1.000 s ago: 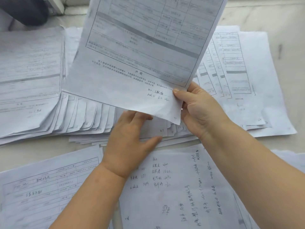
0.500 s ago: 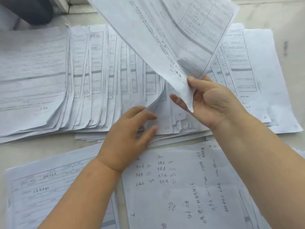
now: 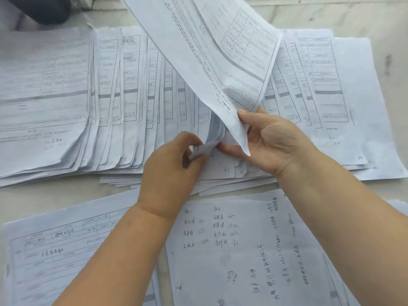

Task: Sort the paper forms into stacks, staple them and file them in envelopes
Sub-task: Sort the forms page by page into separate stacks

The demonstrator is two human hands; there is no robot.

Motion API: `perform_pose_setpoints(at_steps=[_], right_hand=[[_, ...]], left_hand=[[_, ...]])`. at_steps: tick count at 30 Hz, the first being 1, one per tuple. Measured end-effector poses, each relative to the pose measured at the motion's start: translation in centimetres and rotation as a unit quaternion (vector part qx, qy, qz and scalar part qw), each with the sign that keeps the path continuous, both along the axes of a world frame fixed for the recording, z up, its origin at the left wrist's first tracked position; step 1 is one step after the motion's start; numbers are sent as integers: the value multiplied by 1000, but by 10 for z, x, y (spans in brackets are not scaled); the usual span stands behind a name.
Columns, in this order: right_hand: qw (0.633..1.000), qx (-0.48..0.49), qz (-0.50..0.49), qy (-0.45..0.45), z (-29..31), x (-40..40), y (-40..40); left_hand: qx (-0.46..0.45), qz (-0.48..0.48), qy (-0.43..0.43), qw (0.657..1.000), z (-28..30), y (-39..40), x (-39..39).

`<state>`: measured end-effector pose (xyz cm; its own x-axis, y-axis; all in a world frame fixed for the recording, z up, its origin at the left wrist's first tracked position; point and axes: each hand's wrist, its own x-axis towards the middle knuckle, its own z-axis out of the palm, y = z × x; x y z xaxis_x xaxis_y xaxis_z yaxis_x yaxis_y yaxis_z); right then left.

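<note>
We see the right hand (image 3: pixel 276 142) pinching the lower corner of a printed form (image 3: pixel 212 51), raised and tilted above the fanned row of forms (image 3: pixel 132 102) on the pale bench (image 3: pixel 375 14). The left hand (image 3: pixel 170 173) curls its grip around lifted sheet corners in that row. A handwritten sheet (image 3: pixel 242 250) lies nearer us.
</note>
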<state>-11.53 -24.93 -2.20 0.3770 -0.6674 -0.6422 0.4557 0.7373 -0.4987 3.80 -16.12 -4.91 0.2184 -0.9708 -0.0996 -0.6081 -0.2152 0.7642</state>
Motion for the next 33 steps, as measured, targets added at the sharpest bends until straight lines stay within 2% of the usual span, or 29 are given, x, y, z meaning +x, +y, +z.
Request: perform_pose_setpoints(at_steps=[5, 10, 14, 18, 26, 33], right_hand=[[1000, 8, -12, 3, -2, 0, -1], [1000, 9, -17, -8, -5, 0, -1], [1000, 3, -10, -5, -7, -2, -2], [1000, -1, -6, -5, -6, -2, -2], [1000, -5, -10, -13, -7, -1, -2], [1000, -2, -13, -5, -7, -1, -1]], left_hand=[[-61, -47, -57, 995, -1, 1, 4], [-108, -170, -118, 972, -4, 1, 7], [-91, -226, -122, 962, -2, -2, 15], [-39, -216, -81, 972, 3, -7, 19], [-84, -174, -152, 969, 4, -5, 5], [-78, -171, -144, 971, 2, -4, 3]])
